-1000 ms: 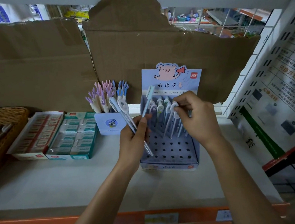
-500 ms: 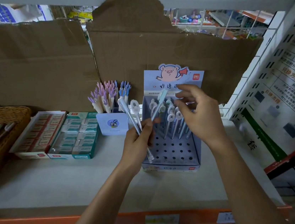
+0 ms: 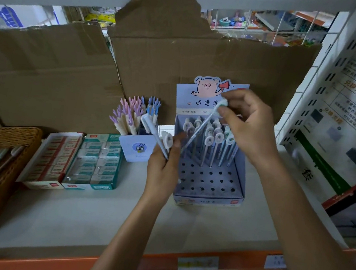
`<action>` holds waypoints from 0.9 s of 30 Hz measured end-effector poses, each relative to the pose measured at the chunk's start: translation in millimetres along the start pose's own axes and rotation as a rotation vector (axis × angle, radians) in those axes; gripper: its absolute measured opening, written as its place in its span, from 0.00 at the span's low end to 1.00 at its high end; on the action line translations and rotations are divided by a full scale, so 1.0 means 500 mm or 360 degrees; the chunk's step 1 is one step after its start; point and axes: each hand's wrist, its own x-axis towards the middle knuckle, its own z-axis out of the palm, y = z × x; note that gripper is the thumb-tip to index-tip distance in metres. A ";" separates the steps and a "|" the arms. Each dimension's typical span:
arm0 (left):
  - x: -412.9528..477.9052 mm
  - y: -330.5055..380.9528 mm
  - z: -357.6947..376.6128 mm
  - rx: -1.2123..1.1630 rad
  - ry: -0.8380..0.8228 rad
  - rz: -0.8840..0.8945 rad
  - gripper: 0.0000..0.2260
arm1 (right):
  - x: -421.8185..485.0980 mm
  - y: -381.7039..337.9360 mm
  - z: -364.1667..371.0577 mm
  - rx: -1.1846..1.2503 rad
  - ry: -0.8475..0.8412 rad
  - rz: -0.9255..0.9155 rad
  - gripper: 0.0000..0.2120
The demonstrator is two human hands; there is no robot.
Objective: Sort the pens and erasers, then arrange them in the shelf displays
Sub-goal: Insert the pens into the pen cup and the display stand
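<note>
Since half a second ago the right hand (image 3: 247,130) has closed its thumb and forefinger on the capped top of the pale blue pen (image 3: 197,130) and drawn it up and to the right, so the pen now slants in front of the display box's pig header card, its lower end just beside the left thumb. The left hand (image 3: 164,169) is curled round two other white-capped pens (image 3: 154,129), which point up and to the left. Below both hands, the display box (image 3: 209,198) stands on the shelf (image 3: 72,218); its back rows hold upright pens (image 3: 214,139) and its front holes are unfilled. To its left are a small cup (image 3: 135,149) of claw-topped pens, two open eraser boxes (image 3: 75,162) side by side, and a wicker basket (image 3: 0,135) with a few pens lying in it.
</note>
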 end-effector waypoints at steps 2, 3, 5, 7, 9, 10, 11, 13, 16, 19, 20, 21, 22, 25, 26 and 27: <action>0.004 0.005 -0.004 -0.0034 0.0173 -0.0055 0.11 | 0.002 -0.001 -0.005 -0.0169 0.0008 -0.0084 0.09; 0.005 0.004 -0.007 -0.0039 0.0269 -0.0093 0.12 | 0.000 0.001 -0.004 -0.0266 -0.0030 -0.0115 0.09; 0.006 0.001 -0.012 -0.0038 0.0384 -0.0152 0.15 | -0.007 0.012 0.003 -0.0454 -0.0118 -0.0186 0.09; 0.004 0.000 -0.011 -0.0027 0.0386 -0.0185 0.15 | -0.016 0.024 0.013 -0.0602 -0.0173 -0.0282 0.10; 0.000 0.001 -0.007 -0.0012 0.0375 -0.0188 0.12 | -0.021 0.034 0.020 -0.0678 -0.0213 -0.0325 0.10; -0.002 0.002 -0.006 0.0002 0.0372 -0.0180 0.10 | -0.022 0.038 0.023 -0.0700 -0.0232 -0.0330 0.11; -0.005 0.003 -0.005 0.0024 0.0359 -0.0169 0.09 | -0.023 0.043 0.025 -0.0719 -0.0247 -0.0330 0.11; -0.009 0.005 -0.004 -0.0006 0.0311 -0.0177 0.07 | -0.025 0.053 0.029 -0.0761 -0.0272 -0.0330 0.11; -0.009 -0.002 -0.004 -0.0189 0.0236 -0.0312 0.08 | -0.029 0.065 0.034 -0.0983 -0.0342 -0.0463 0.10; -0.010 -0.008 -0.003 -0.0121 0.0174 -0.0297 0.08 | -0.030 0.071 0.038 -0.1173 -0.0351 -0.0635 0.09; -0.011 -0.008 -0.003 -0.0085 0.0144 -0.0268 0.09 | -0.029 0.069 0.038 -0.1173 -0.0325 -0.0645 0.09; -0.012 -0.006 -0.004 -0.0060 0.0111 -0.0237 0.10 | -0.028 0.068 0.037 -0.1150 -0.0282 -0.0645 0.10; -0.012 -0.004 -0.005 -0.0059 0.0080 -0.0206 0.10 | -0.027 0.063 0.035 -0.1102 -0.0229 -0.0632 0.10; -0.014 0.008 -0.005 -0.0171 -0.0006 -0.0164 0.09 | -0.030 0.039 0.029 -0.0849 -0.0181 -0.0530 0.12; -0.014 0.011 -0.004 -0.0209 -0.0027 -0.0161 0.09 | -0.032 0.029 0.029 -0.0748 -0.0240 -0.0475 0.13; -0.015 0.013 -0.003 -0.0228 -0.0046 -0.0150 0.08 | -0.034 0.020 0.029 -0.0656 -0.0323 -0.0398 0.14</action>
